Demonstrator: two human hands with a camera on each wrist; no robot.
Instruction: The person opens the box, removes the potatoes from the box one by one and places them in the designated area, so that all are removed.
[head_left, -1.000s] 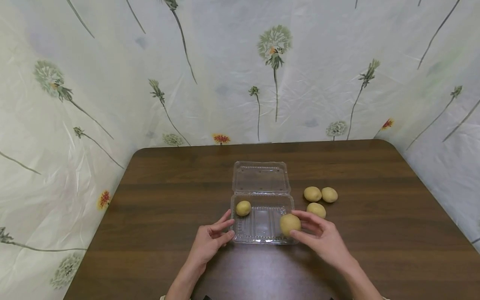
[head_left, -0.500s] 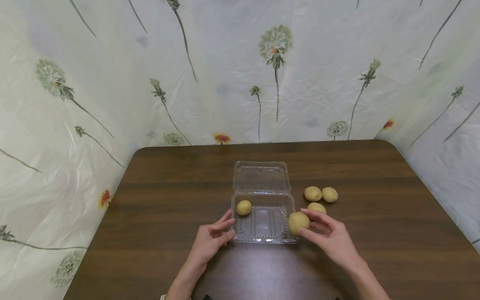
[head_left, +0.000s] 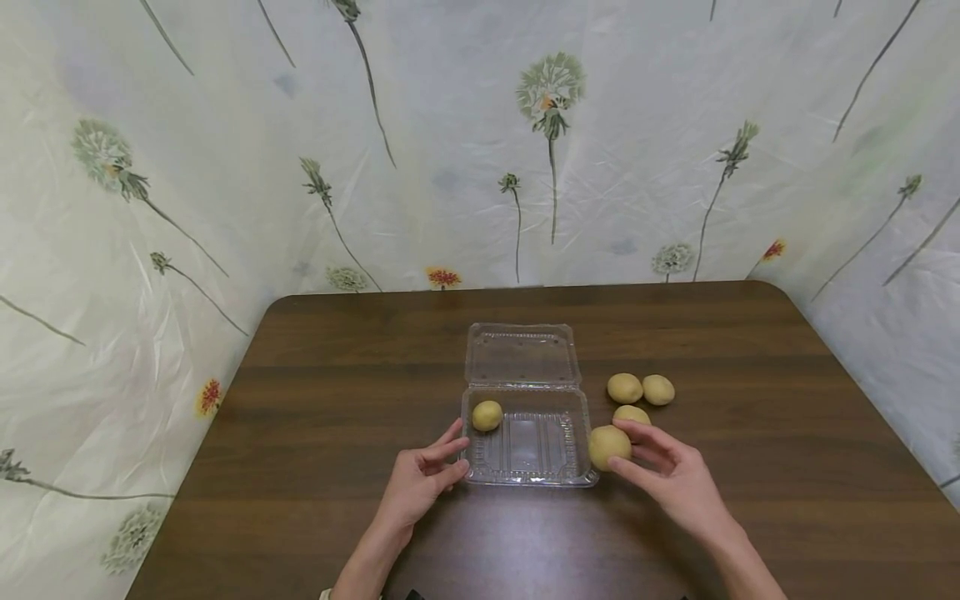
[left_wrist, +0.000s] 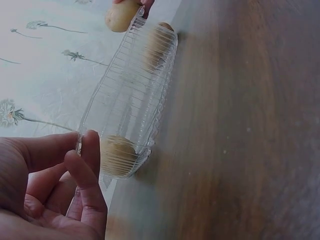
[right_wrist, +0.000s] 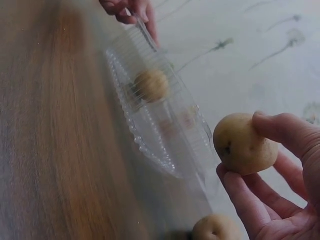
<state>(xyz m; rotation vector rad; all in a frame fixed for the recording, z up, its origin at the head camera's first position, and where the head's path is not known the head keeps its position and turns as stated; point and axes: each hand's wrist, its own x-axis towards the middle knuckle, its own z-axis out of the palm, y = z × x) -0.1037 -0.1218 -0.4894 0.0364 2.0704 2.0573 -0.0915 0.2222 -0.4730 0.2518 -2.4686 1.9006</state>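
A clear plastic clamshell container [head_left: 527, 481] lies on the table with its lid [head_left: 522, 354] folded back away from me. One potato [head_left: 487, 416] sits in its far left corner. My left hand [head_left: 424, 478] pinches the container's left rim between thumb and fingers, as the left wrist view shows [left_wrist: 60, 185]. Between thumb and fingertips, my right hand [head_left: 671, 475] holds another potato [head_left: 609, 448], raised at the container's right rim. In the right wrist view this held potato [right_wrist: 245, 143] shows a small dark spot.
Three more potatoes lie on the brown wooden table [head_left: 360, 375] right of the container: a left one [head_left: 625, 388], a right one [head_left: 658, 389] and a nearer one [head_left: 632, 416] partly behind my right hand. A flower-print sheet [head_left: 450, 167] hangs behind and beside the table.
My right hand has moved to the right with its potato, from over the container's right part to its right rim. The left hand and the container have stayed in place.
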